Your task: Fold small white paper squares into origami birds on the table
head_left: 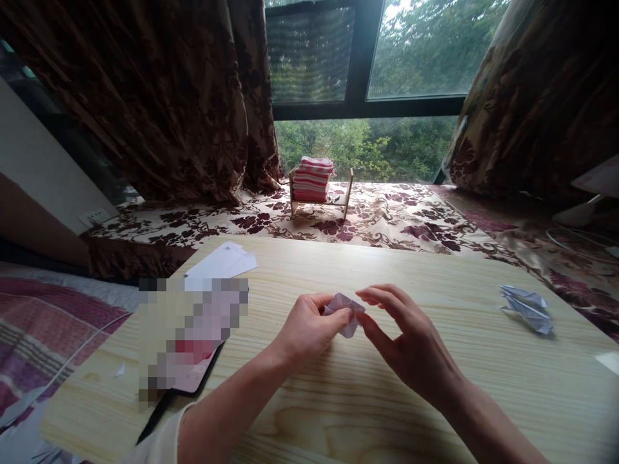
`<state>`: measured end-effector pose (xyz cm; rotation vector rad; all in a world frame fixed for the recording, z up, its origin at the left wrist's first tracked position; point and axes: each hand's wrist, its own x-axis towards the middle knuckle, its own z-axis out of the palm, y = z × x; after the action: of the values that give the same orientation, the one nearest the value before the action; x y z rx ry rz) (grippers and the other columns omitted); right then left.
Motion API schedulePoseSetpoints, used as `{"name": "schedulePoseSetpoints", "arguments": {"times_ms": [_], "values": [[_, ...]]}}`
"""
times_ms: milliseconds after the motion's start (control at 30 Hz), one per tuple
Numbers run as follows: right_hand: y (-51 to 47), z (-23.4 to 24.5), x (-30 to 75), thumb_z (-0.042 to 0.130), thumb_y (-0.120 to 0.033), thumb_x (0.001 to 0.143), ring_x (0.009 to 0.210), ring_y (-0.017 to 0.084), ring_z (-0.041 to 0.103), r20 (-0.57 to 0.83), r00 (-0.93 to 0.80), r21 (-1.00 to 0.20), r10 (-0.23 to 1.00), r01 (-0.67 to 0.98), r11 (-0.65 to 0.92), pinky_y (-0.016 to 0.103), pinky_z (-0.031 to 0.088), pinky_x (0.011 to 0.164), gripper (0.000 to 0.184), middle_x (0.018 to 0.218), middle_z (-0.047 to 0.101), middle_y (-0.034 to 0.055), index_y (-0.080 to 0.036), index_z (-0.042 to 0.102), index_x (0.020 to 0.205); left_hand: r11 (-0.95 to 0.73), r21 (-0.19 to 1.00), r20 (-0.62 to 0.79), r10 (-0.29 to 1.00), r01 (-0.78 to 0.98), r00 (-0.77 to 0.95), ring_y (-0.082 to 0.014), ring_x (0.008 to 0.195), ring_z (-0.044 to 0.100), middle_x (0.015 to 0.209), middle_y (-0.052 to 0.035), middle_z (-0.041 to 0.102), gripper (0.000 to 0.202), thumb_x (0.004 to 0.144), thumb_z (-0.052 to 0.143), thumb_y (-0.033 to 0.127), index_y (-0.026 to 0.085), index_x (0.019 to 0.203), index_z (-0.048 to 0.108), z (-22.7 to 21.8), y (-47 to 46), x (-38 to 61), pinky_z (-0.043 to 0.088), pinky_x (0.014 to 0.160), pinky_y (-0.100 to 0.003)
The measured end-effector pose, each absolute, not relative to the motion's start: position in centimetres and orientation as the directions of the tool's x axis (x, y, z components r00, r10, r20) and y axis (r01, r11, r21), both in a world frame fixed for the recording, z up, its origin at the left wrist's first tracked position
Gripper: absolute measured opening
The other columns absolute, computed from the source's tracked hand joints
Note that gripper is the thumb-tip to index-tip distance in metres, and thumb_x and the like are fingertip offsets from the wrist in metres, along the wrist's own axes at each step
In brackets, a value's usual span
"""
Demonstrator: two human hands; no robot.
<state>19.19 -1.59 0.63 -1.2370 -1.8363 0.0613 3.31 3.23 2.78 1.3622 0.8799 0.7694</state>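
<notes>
Creased paper diamond (pixel 342 301) between left fingers (pixel 341 317)

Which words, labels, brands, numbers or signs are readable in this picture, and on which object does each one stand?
There is no readable text in this view.
Device: mostly covered by blurred squares; any writing there cannot be read.
Folded paper in the left hand: no words can be made out.
Folded piece at the table's right: too unclear to read.
</notes>
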Motion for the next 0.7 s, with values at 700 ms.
{"name": "schedulePoseSetpoints", "arguments": {"times_ms": [700], "values": [[-1.75,0.92,19.34,0.052,-0.011,0.087,0.081,0.018,0.058,0.683,-0.198,-0.354,0.704,0.753,0.555,0.032,0.050,0.068,0.020,0.090,0.062,0.0070,-0.020,0.059,0.103,0.272,0.958,-0.196,0.856,-0.095,0.478,-0.0110,0.062,0.049,0.063,-0.0026,0.060,0.023,0.063,0.071,0.033,0.011,0.065,0.068,2.57,3.50,3.21,0.038,0.061,-0.024]]}}
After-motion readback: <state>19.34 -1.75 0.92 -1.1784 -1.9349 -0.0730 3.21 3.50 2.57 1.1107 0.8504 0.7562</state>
